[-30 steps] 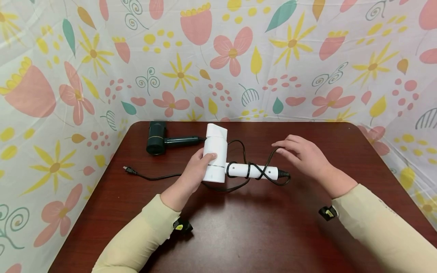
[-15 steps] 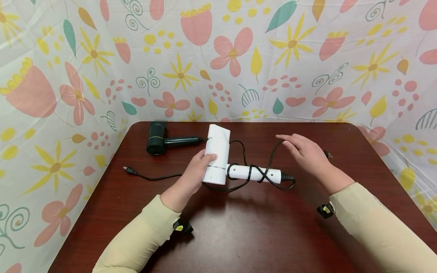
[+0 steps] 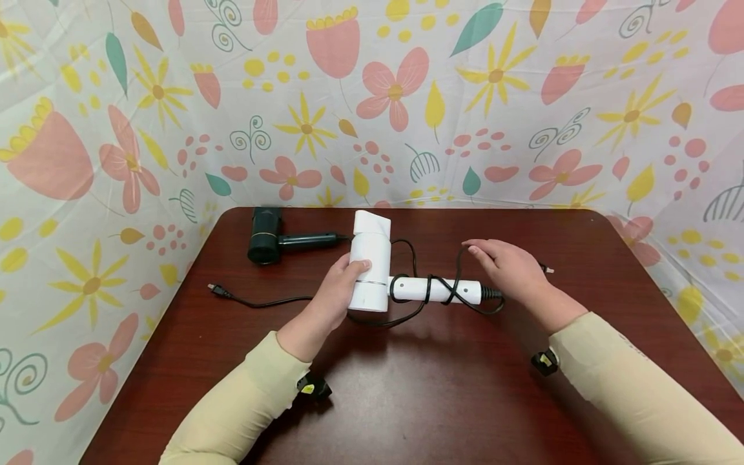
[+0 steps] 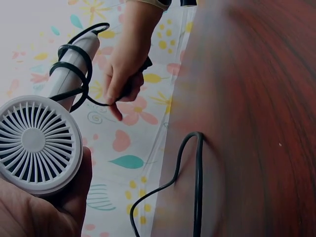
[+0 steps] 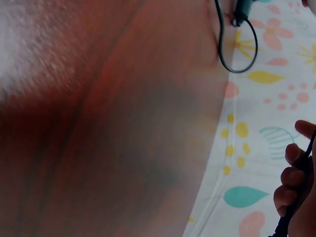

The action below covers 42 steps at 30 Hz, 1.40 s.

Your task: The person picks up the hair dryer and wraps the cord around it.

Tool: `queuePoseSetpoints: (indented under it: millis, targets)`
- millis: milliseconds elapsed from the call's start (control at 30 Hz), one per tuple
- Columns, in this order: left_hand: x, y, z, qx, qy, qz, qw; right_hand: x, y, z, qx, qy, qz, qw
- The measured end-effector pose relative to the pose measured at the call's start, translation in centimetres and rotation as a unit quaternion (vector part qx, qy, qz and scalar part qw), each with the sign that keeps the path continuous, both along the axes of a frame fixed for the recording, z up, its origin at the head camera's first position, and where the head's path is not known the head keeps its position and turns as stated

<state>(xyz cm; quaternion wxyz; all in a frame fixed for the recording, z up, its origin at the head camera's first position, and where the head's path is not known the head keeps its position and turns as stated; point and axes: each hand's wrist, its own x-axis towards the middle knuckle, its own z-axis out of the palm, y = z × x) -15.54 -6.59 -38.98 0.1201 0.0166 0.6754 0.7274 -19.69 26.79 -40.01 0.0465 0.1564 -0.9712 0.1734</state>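
My left hand [image 3: 332,290] grips a white hair dryer [image 3: 372,255] by its barrel, thumb across the near side. Its slatted round end [image 4: 33,139] faces the left wrist camera. The dryer's white handle [image 3: 411,289] points right, with a black cord [image 3: 428,290] wound around it in several loops. Up and right of the handle, my right hand [image 3: 508,266] holds the free length of that cord, fingers curled round it in the right wrist view. A plug [image 3: 546,268] sticks out behind this hand in the head view.
A dark green hair dryer [image 3: 265,239] lies at the table's back left, its handle pointing right. Its cord loops behind the white dryer, and a plug [image 3: 219,290] lies on the left of the brown table [image 3: 407,400]. Flowered cloth [image 3: 395,148] hangs behind.
My right hand rose slightly to the right, then came back down and left with the cord. The plug behind it came into view. My left hand keeps its grip, the white dryer shifting slightly right.
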Motion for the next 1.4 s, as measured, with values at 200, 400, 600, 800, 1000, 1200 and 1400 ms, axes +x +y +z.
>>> queuePoseSetpoints:
  millis: [200, 400, 600, 800, 1000, 1200, 1400]
  targets:
    - [0.0, 0.3, 0.1, 0.006, 0.004, 0.006, 1.0000, 0.5, -1.2, -0.7, 0.023, -0.021, 0.009, 0.9995]
    - [0.0, 0.6, 0.2, 0.017, 0.013, 0.018, 0.9996, 1.4, -2.3, -1.5, 0.010, -0.033, 0.012, 0.9993]
    - [-0.1, 0.9, 0.5, 0.025, 0.019, 0.036, 0.9989, 2.4, -3.5, -1.9, 0.028, -0.013, 0.006, 0.9995]
    - [-0.3, 1.2, 0.6, 0.037, 0.027, 0.052, 0.9976, 3.6, -4.8, -2.5, 0.064, 0.073, 0.046, 0.9942]
    - [-0.4, 1.6, 0.5, 0.053, 0.039, 0.070, 0.9954, 5.0, -6.3, -1.7, 0.080, 0.037, 0.065, 0.9940]
    - [-0.6, 1.9, 0.5, 0.050, 0.042, 0.082, 0.9945, 5.9, -7.3, -1.1, 0.067, 0.045, 0.096, 0.9920]
    - [-0.6, 2.1, 0.4, 0.048, 0.048, 0.082, 0.9943, 6.6, -7.7, -0.7, 0.066, 0.082, 0.120, 0.9873]
